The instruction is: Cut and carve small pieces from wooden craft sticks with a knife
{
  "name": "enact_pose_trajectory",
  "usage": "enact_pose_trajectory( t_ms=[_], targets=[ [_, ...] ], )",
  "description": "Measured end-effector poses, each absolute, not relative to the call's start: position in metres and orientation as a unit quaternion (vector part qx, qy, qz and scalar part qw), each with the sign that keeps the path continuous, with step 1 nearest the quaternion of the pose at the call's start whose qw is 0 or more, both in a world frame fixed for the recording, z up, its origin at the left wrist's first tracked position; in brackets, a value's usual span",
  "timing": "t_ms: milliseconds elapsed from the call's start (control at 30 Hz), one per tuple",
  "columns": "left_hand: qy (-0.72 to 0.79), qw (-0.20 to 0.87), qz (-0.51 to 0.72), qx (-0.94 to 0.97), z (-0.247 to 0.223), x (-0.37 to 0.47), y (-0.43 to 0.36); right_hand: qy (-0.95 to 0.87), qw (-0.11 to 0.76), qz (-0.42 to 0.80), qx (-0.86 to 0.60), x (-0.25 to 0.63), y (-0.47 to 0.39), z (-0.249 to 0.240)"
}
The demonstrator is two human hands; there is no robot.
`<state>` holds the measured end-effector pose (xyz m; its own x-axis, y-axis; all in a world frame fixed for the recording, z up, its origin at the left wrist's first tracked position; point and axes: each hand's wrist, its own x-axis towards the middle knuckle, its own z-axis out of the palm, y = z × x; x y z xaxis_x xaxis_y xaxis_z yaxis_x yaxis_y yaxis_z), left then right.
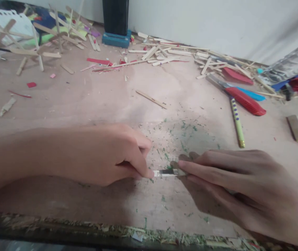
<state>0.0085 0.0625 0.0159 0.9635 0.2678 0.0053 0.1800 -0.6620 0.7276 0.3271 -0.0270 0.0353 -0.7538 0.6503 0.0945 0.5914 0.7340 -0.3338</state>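
A short, flat strip (166, 172), white with a dark grey section, lies close to the table surface between my two hands. My left hand (123, 155) is closed, its thumb and finger pinching the strip's left end. From the other side, my right hand (232, 177) has its fingers pressed together at the strip's right end, where a small pale piece shows at the fingertips. Blur hides whether the dark section is a blade or part of the strip. Green shavings (167, 153) are scattered around both hands.
A wooden stick (151, 99) lies beyond my hands. To the right are a red-handled cutter (245, 101), a blue handle (251, 93) and a yellow-green pencil (238, 123). Stick assemblies (36, 38) stand back left, loose sticks (162, 54) along the wall. Debris lines the front edge.
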Motion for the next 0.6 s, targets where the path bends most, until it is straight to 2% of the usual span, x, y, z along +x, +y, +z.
enact_pose_trajectory(
  t_ms=[133,333,500,600],
  targets=[
    [0.126,0.398,0.054,0.907,0.0152,0.0089,0.0624,-0.912,0.13,0.17,-0.349,0.3253,-0.0257,0.0342],
    [0.122,0.392,0.056,0.91,0.0143,0.009,0.0635,-0.923,0.104,0.158,-0.336,0.326,-0.0243,0.0356],
    [0.124,0.394,0.052,0.909,0.0156,0.0087,0.0632,-0.91,0.137,0.166,-0.353,0.3276,-0.0252,0.0342],
    [0.128,0.397,0.049,0.908,0.0166,0.0089,0.0629,-0.913,0.122,0.168,-0.352,0.326,-0.0261,0.0355]
  ],
)
